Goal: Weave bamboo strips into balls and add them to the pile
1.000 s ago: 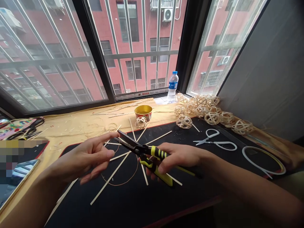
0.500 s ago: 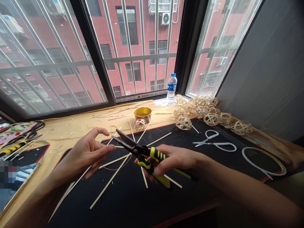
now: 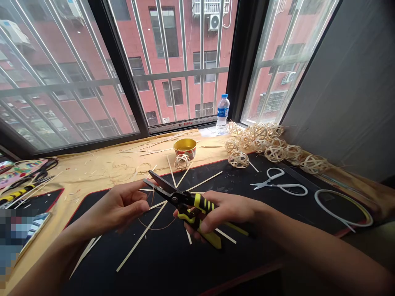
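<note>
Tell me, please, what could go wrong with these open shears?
The fingers of the left hand are close to the open blades of the shears, so a nick is possible. Pale strips lie beneath, so a slip of the right hand might knock or cut them.

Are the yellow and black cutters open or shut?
Open: the cutters in the right hand have their two tips apart, with a gap between.

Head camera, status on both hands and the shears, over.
Right hand gripping yellow-and-black shears, blades apart. Left hand by their tips, contact unclear. Crossed pale strips beneath, on black mat.
</note>
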`<state>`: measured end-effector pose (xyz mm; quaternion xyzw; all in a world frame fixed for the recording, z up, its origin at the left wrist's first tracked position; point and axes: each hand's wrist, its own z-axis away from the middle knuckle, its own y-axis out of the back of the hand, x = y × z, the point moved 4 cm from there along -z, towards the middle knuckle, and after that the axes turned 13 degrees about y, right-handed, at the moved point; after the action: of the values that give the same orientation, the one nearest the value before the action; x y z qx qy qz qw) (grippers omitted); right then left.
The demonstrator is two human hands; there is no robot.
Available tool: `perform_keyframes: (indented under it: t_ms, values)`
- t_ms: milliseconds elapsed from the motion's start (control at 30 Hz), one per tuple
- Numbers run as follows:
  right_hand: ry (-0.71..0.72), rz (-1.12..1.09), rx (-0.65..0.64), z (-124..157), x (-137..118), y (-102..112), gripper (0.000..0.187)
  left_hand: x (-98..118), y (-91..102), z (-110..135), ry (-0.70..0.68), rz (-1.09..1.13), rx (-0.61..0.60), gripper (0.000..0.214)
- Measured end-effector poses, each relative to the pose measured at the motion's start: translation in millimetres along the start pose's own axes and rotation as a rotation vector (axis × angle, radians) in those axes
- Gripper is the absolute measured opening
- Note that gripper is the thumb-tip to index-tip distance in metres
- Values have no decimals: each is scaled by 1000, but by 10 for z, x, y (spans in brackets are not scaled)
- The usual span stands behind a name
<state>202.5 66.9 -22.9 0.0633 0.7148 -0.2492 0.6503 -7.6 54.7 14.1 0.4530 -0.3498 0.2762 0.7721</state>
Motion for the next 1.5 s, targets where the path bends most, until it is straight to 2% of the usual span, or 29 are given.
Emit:
perform_keyframes:
  t_ms: [133,167,267,500,633,700,767,867,967,1067,1133,1233,1367,1500]
  values:
    - [-9,-92,-5,-15,37,-1,36,123,-45,29,-207,-328,218,23]
    - [-3,-120,-7,-16,36,-2,38,144,-70,32,-259,-407,255,19]
    - [21,-163,-11,-12,14,-3,41,145,-142,11,-321,-519,295,24]
    - [-16,-228,7,13,34,11,43,81,-126,-20,-293,-646,469,19]
    - [-42,-231,25,25,81,13,41,156,-46,98,-329,-751,731,33]
    - [-31,-243,23,25,79,6,41,210,-23,159,-390,-710,825,38]
    - [-23,-252,22,25,59,0,44,241,-2,183,-446,-546,863,35]
    - [-11,-244,20,34,2,-2,45,246,24,134,-503,-176,817,30]
    - [-12,-230,11,48,-54,0,41,260,10,3,-508,194,602,33]
    - [-5,-225,-5,54,-100,-1,39,294,-33,-136,-414,483,386,33]
    - [4,-227,-7,55,-132,1,39,315,-66,-202,-351,616,311,38]
    - [6,-217,8,72,-184,20,39,326,-94,-254,-299,676,320,38]
    - [-1,-180,34,117,-252,71,33,330,-102,-273,-305,532,353,21]
    - [-11,-151,43,163,-288,111,36,352,-99,-268,-310,445,365,21]
